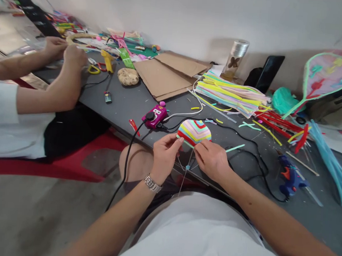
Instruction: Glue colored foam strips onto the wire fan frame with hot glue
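Observation:
Between my hands is a small rounded piece with rainbow stripes, seemingly covered in rows of pipe cleaner. My left hand pinches its lower left edge between thumb and fingertips. On its lower right edge, the fingers of my right hand are pressed together. A mint-green pipe cleaner sticks out to the right beyond my right hand, and the same colour runs along the piece's lower edge. Below the piece hang thin strands with a small light-blue bit on them.
A purple power socket with a black cord stands left of my hands. At right lies a blue glue gun. Behind are a pipe-cleaner bundle, cardboard sheets and a glass bottle. A co-worker's hands work at far left.

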Demonstrator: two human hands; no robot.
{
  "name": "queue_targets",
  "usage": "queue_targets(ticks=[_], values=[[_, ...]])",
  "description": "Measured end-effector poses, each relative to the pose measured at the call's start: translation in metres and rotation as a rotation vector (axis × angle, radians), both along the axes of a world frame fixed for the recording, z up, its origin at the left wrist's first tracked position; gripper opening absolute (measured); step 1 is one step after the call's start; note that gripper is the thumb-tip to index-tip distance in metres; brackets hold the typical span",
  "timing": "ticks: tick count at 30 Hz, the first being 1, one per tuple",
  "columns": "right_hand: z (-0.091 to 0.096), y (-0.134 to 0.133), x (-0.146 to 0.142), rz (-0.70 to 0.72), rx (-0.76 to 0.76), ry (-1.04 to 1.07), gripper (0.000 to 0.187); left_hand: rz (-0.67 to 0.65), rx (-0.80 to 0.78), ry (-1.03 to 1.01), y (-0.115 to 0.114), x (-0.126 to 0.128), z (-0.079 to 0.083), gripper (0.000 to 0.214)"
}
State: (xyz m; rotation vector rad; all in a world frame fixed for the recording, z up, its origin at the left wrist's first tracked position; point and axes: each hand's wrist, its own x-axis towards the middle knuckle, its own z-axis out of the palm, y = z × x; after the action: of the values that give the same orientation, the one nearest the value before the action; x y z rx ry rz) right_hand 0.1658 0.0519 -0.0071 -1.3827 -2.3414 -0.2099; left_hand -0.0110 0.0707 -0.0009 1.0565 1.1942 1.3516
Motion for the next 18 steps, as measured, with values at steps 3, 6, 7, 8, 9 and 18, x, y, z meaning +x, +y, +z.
queue_targets(ticks=[3,6,7,8,9,18], values=[[-0.001,-0.001,-0.004,-0.005,-0.036,0.048,0.027,0.001,0.000,-0.009,0.002,0.001,-0.001,0.025],[-0.001,-0.002,-0.007,-0.031,-0.069,0.146,0.026,0.044,-0.030,-0.083,0.004,0.005,-0.003,0.031],[-0.002,-0.001,-0.007,-0.040,-0.084,0.178,0.025,0.059,-0.048,-0.114,0.004,0.005,-0.004,0.034],[-0.002,-0.001,-0.006,-0.047,-0.100,0.207,0.023,0.070,-0.066,-0.138,0.004,0.006,-0.005,0.037],[-0.003,-0.001,-0.005,-0.051,-0.118,0.232,0.022,0.076,-0.079,-0.151,0.005,0.006,-0.005,0.038],[-0.011,0.002,0.002,-0.003,-0.172,0.178,0.023,0.084,-0.142,-0.094,0.010,0.006,-0.001,0.039]])
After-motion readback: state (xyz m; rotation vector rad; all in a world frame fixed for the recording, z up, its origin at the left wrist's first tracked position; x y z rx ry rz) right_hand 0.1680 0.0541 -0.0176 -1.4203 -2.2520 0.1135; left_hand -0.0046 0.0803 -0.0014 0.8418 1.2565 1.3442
